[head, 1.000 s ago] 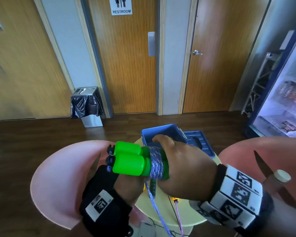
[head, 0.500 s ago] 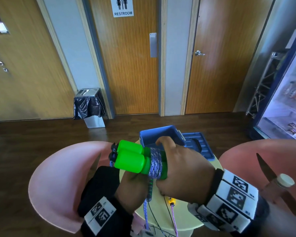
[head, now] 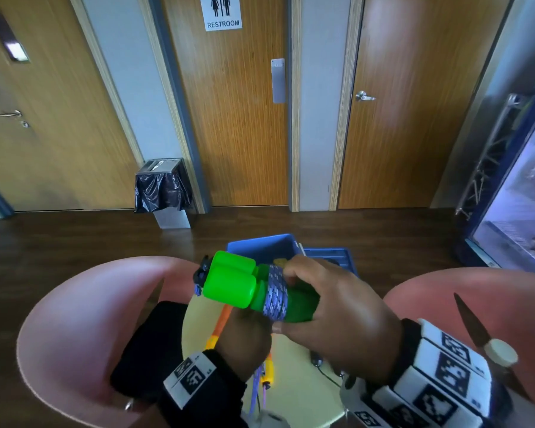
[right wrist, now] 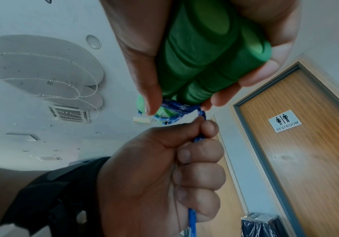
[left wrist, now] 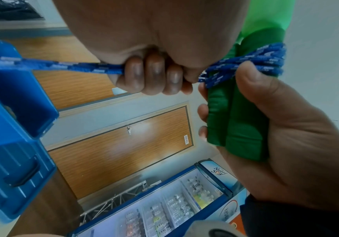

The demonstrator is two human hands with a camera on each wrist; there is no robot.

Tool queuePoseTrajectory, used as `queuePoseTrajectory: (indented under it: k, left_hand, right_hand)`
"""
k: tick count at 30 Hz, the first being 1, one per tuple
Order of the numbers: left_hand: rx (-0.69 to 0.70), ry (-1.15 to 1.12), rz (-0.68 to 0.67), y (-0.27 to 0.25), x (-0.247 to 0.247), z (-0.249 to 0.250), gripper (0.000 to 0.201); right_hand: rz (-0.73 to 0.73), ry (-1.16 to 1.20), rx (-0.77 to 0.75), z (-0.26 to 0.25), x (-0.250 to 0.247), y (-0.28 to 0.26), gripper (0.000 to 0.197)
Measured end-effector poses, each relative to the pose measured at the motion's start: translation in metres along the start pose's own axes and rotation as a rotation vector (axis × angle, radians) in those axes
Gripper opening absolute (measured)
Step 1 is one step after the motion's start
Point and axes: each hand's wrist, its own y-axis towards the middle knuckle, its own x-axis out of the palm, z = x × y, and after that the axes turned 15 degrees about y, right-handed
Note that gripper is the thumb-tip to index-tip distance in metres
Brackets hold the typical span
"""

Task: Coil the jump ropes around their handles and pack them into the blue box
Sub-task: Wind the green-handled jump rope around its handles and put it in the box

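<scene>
Two green jump-rope handles (head: 229, 282) lie side by side above the small round table (head: 297, 381). A blue speckled rope (head: 277, 291) is coiled several turns round their middle. My right hand (head: 331, 322) grips the dark green ends (right wrist: 205, 56), thumb by the coil. Just beneath the handles my left hand (head: 247, 338) is a fist round the loose rope strand (left wrist: 63, 67), pulled taut from the coil (left wrist: 256, 59). The blue box (head: 260, 247) stands open behind the hands, its lid (head: 331, 254) lying to its right.
An orange-handled rope (head: 221, 325) and thin cords lie on the table under my hands. Pink chairs (head: 74, 319) (head: 491, 298) flank the table; a black item (head: 149, 344) sits on the left one. A drinks fridge (head: 522, 211) stands at the right.
The handle bundle has tilted, its light green ends now higher at the left. My left hand has come up close under the handles with the rope strand. My right hand keeps its grip.
</scene>
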Motion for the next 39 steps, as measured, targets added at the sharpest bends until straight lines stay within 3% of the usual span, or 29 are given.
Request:
queuePoseTrajectory:
  k: [1, 3, 4, 5, 8, 10, 12, 14, 21, 29, 33, 39]
  left_hand:
    - [-0.025, 0.043, 0.046, 0.002, 0.007, 0.0, 0.034]
    - [-0.017, 0.083, -0.02, 0.012, 0.019, 0.012, 0.031]
    - [-0.073, -0.015, 0.009, 0.014, 0.022, 0.026, 0.028]
    - [-0.061, -0.076, 0.106, 0.016, 0.025, 0.036, 0.023]
    - [0.0, -0.307, 0.193, 0.018, 0.032, 0.076, 0.022]
    - [-0.23, -0.639, 0.361, 0.026, 0.043, 0.09, 0.037]
    - [-0.382, -0.76, 0.274, 0.027, 0.051, 0.097, 0.035]
    - [-0.396, -0.675, 0.22, 0.028, 0.058, 0.096, 0.03]
    - [-0.375, -0.513, 0.049, 0.027, 0.053, 0.116, 0.044]
    - [-0.338, -0.065, 0.108, 0.027, 0.061, 0.102, 0.041]
    - [-0.352, 0.001, 0.198, 0.025, 0.065, 0.093, 0.052]
    - [-0.394, 0.141, 0.22, 0.034, 0.058, 0.08, 0.053]
  right_hand:
    - [0.001, 0.015, 0.018, 0.006, -0.006, -0.002, 0.051]
    - [0.015, 0.06, 0.051, 0.019, -0.018, -0.006, 0.051]
    - [0.018, 0.079, 0.064, 0.026, -0.024, -0.008, 0.05]
    - [0.017, 0.095, 0.074, 0.032, -0.029, -0.009, 0.05]
    - [-0.001, 0.116, 0.076, 0.048, -0.041, -0.013, 0.048]
    - [-0.007, 0.111, 0.077, 0.057, -0.045, -0.014, 0.048]
    - [-0.002, 0.079, 0.08, 0.068, -0.048, -0.013, 0.047]
    - [0.013, 0.029, 0.076, 0.08, -0.052, -0.01, 0.045]
    - [0.033, -0.298, 0.079, 0.109, -0.059, 0.001, 0.04]
    - [-0.115, -0.273, 0.18, 0.112, -0.053, -0.002, 0.038]
    - [-0.146, -0.241, 0.144, 0.112, -0.049, -0.008, 0.053]
    - [-0.174, -0.279, 0.049, 0.114, -0.041, -0.015, 0.048]
